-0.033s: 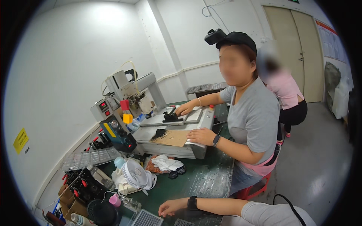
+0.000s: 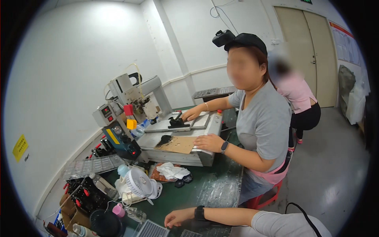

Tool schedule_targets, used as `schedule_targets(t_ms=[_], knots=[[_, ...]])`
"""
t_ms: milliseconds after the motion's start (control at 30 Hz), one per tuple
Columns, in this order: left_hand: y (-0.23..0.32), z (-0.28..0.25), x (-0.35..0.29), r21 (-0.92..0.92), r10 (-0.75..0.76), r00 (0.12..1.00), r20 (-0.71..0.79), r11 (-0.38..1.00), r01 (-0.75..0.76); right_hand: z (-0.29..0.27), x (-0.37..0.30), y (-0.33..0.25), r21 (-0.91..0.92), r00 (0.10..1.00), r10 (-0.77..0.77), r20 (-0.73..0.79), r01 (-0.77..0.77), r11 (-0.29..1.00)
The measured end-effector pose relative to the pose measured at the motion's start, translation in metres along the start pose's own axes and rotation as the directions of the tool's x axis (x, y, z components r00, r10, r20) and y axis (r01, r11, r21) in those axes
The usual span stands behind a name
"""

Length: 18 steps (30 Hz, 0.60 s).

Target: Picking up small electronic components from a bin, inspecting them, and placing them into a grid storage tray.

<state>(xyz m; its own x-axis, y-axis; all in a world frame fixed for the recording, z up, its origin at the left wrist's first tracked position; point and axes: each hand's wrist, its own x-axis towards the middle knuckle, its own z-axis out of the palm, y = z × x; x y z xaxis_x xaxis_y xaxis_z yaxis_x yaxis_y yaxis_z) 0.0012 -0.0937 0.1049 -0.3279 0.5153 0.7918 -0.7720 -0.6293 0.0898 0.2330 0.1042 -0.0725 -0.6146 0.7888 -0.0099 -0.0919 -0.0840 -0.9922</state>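
My right hand (image 2: pixel 178 217) hangs over the table at the lower edge, with a black band (image 2: pixel 199 213) on its wrist and a grey sleeve (image 2: pixel 284 224) up the arm. Its fingers are loosely bent and slightly apart, with no object seen in them. The fingertips are at the edge of a pale-rimmed grid tray (image 2: pixel 153 230); whether they touch it I cannot tell. Beside it lies a second, darker grid piece (image 2: pixel 191 234), partly cut off by the frame. My left hand is out of view.
A co-worker (image 2: pixel 260 114) sits at a benchtop machine (image 2: pixel 134 98), one hand by a black fixture (image 2: pixel 178 121), the other on a brown board (image 2: pixel 177 145). A white fan (image 2: pixel 139 182), pink cup (image 2: pixel 118 210), bottles and a white cloth (image 2: pixel 172 170) crowd the green table (image 2: pixel 221 185). Another person (image 2: pixel 296 94) bends behind.
The whole view has shifted very slightly. My right hand keeps its place by the grid tray, and the co-worker's hands stay where they were.
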Motion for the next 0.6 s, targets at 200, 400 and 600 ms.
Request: schedule_targets(t_ms=[200, 400, 600], knots=[[-0.013, -0.009, -0.027, 0.083, -0.016, 0.981, -0.193, 0.996, 0.033, 0.002, 0.008, 0.005, -0.035, 0.997, 0.011, -0.074, -0.014, 0.999], [-0.033, -0.007, -0.045, 0.107, -0.028, 0.928, -0.371, 0.992, 0.072, 0.000, 0.009, 0.006, 0.020, 0.989, 0.033, -0.142, -0.030, 0.999], [-0.051, -0.001, -0.061, 0.116, -0.049, 0.848, -0.527, 0.985, 0.129, 0.009, 0.009, 0.000, 0.013, 0.984, 0.045, -0.171, -0.044, 0.999]])
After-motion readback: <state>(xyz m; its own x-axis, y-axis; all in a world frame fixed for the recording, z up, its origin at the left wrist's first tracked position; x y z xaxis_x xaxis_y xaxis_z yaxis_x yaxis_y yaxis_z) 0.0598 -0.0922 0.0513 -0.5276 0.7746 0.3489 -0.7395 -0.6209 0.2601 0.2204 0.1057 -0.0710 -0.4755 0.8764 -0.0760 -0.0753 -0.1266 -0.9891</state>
